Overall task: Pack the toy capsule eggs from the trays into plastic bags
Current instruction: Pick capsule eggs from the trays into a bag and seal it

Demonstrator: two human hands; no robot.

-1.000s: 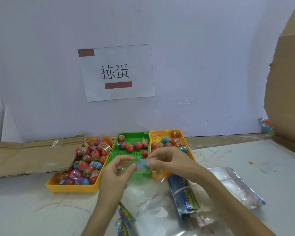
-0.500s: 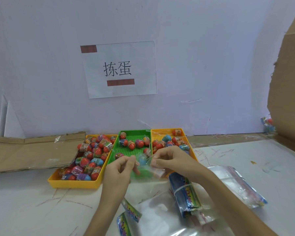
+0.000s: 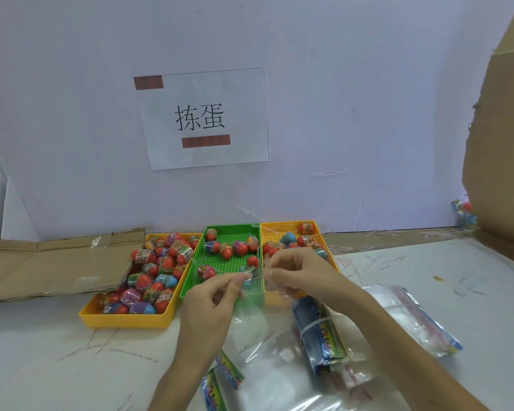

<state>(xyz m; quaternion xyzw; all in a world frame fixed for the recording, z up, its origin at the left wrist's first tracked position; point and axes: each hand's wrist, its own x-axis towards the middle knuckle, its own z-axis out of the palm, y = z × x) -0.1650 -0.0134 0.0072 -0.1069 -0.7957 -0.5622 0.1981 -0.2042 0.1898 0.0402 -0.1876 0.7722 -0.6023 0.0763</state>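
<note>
A sec ago the blue egg [image 3: 246, 284] was up at the bag's mouth. Now it sits lower, inside the little clear bag [image 3: 251, 304], I think. My L hand [image 3: 211, 298] & R hand [image 3: 300, 277] each pinch the bag's top edge. The hands are close together, just in front of the green tray [image 3: 229, 262]. So this egg looks packed, and closing the top is prob. next. Lots more eggs [image 3: 144, 281] wait in the yellow tray [image 3: 125, 320].
</note>
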